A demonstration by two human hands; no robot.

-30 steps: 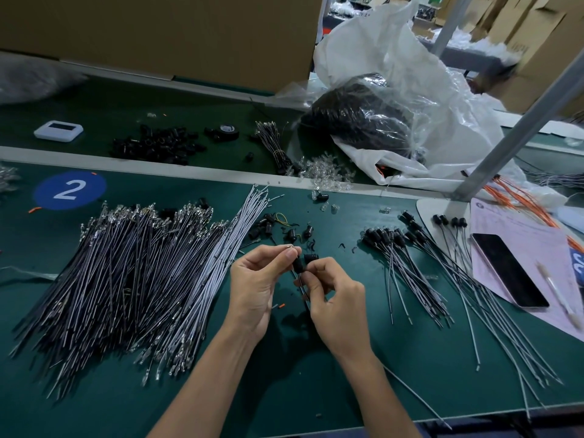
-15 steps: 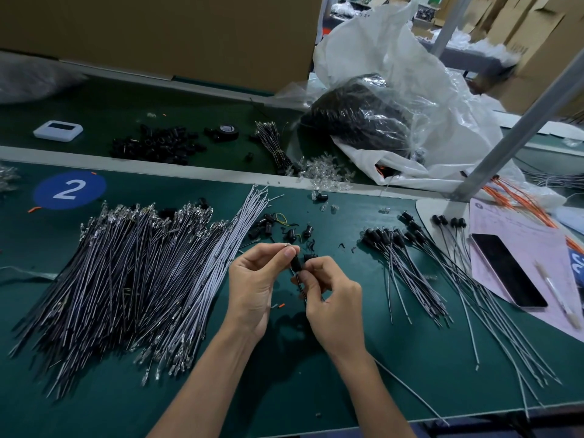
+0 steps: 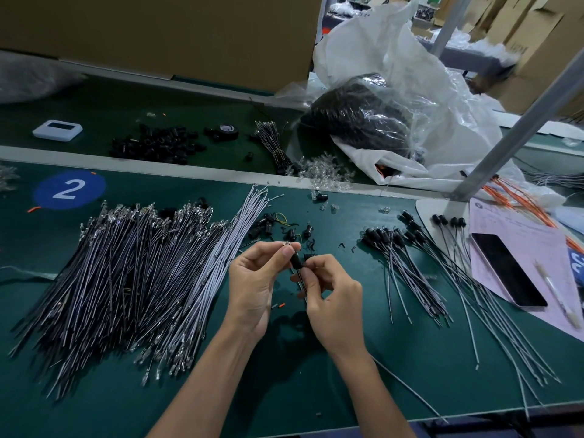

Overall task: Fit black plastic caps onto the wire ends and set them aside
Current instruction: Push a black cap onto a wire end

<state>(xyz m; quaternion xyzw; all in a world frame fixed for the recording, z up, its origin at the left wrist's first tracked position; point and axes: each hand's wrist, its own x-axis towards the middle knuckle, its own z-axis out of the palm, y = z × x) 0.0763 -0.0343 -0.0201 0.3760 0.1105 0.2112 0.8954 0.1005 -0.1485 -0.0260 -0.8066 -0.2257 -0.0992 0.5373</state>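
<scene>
In the centre of the frame, my left hand (image 3: 252, 286) pinches the metal end of 1 wire (image 3: 410, 390) above the black cap (image 3: 296, 262). My right hand (image 3: 331, 305) pinches this wire just under it. Capped wires (image 3: 404, 263) lie at the right.

Green bench mat (image 3: 110, 412) | cardboard panel (image 3: 158, 33) 11 o'clock | stacked cartons (image 3: 537, 26) 1 o'clock | grey metal post (image 3: 512, 143) 2 o'clock | blue "2" sticker (image 3: 69, 189) 10 o'clock

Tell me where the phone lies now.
In the head view the phone lies far right on the pink paper sheet, between the capped wires to its left and a pen to its right.
</scene>
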